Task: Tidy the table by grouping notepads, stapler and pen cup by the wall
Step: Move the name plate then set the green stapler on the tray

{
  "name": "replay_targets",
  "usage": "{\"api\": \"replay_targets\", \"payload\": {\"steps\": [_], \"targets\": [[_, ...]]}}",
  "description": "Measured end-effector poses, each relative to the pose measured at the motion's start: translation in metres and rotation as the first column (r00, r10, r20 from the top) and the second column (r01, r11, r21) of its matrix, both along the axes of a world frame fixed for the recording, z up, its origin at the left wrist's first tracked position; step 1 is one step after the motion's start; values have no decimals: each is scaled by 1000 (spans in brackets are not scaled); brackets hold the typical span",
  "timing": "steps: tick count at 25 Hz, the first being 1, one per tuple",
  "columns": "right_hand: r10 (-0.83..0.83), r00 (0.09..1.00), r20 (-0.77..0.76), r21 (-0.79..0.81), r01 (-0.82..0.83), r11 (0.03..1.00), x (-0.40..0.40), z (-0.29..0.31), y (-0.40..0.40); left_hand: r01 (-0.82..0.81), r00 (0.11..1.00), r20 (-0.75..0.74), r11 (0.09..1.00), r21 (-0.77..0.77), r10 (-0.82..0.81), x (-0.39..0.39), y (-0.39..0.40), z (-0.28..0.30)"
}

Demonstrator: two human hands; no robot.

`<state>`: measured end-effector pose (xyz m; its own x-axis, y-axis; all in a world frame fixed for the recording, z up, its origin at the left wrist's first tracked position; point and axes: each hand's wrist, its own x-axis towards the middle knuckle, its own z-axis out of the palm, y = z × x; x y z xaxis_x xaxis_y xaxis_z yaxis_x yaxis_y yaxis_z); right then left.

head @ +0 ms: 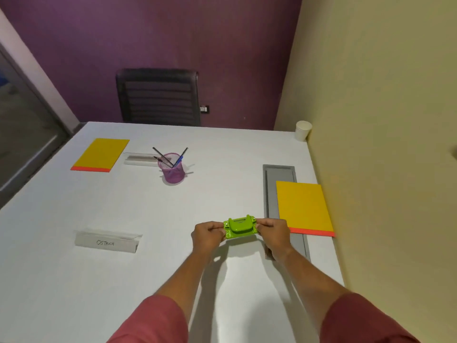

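A bright green stapler [240,227] is held between both hands, a little above the white table [153,209]. My left hand [209,235] pinches its left end and my right hand [272,233] pinches its right end. One yellow notepad [304,207] with an orange edge lies by the right wall, partly over a grey cable tray. A second yellow notepad [102,154] lies at the far left. The pink mesh pen cup [173,169] with several pens stands mid-table at the back.
A white paper cup [303,130] stands in the far right corner by the wall. A folded name card [106,242] lies front left, another [141,159] behind the pen cup. The grey cable tray [273,194] is sunk in the table. A black chair [158,96] stands behind.
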<state>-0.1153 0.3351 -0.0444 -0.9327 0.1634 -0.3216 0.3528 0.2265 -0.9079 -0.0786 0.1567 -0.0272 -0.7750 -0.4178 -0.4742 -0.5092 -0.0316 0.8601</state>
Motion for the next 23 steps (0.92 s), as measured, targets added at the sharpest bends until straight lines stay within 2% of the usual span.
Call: {"api": "replay_targets", "payload": {"steps": [3,6,10,15,18,23], "targets": [[-71,996,60,-5,71,997,19,-10,42,80,997,18,997,-12,-80,4,42,-6],[-184,981,53,80,180,980,34,-19,74,183,983,27,982,-52,-182,3,75,-13],[-283,957,68,114,275,955,48,-28,107,311,950,45,947,-79,-309,-1,109,-20],[-433,899,62,129,423,897,59,-35,128,417,908,75,908,-36,-413,-10,140,-34],[-475,877,74,254,444,859,65,-41,140,464,884,80,885,-34,-461,-13,156,-43],[-512,852,108,318,459,830,70,-49,150,550,833,91,833,-50,-545,-19,170,-52]]}}
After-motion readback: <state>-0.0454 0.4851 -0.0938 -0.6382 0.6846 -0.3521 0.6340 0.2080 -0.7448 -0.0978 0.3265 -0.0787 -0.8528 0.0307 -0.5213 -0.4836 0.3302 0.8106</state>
